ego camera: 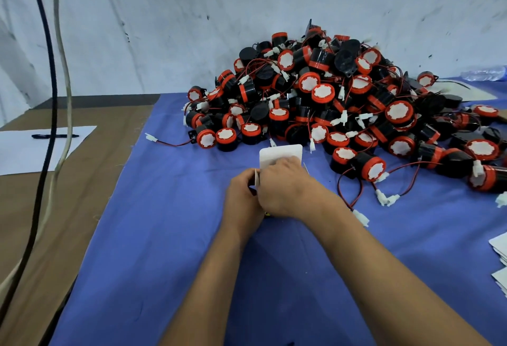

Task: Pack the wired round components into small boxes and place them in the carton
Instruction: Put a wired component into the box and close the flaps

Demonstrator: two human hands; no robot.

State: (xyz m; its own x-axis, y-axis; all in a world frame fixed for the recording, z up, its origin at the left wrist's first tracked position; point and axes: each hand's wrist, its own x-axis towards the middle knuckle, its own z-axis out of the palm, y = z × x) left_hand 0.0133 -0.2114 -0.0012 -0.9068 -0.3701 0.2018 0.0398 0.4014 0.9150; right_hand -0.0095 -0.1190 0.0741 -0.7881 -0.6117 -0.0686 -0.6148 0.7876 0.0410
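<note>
Both hands busy on one small white box, just in front of the heap of wired round components on the blue tabletop. Left hand curled round the box's side flap, steadying it — right hand over the top, fingers bent onto the box, likely tucking a component in. No carton in view.
</note>
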